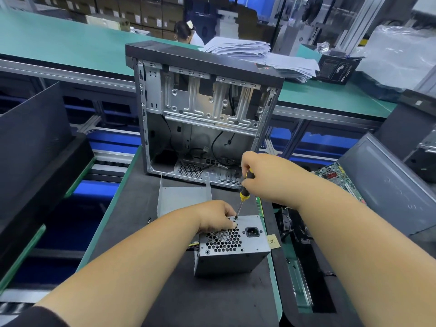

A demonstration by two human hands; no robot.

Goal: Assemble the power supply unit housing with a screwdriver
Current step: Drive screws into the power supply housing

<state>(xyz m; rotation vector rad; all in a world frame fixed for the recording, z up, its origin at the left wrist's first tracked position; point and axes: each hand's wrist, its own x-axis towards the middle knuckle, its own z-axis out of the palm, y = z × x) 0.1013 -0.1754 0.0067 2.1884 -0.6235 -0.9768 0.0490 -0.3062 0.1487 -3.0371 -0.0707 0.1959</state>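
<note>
My right hand (264, 178) grips the black-and-yellow handle of the screwdriver (243, 197), fingers curled round it. The shaft slants down and left, and its tip meets the top edge of the power supply unit (233, 246), near the upper rim of the vented face.

My left hand (217, 218) rests on that same top edge, fingers curled over the housing and holding it, with the fingertips just beside the screwdriver tip. I cannot tell whether a screw sits under the tip.

The power supply unit lies on the dark mat (165, 291) in front of me, its honeycomb grille and power socket (253, 232) facing up toward me. A bare metal bracket (184, 199) stands just behind it.

Farther back on the mat, an open computer case (205, 114) stands upright, drive cage and loose cables visible inside. A circuit board (335, 178) lies to the right, partly behind my right forearm. A stack of papers (254, 55) sits on the green bench (59, 43) beyond the case.
</note>
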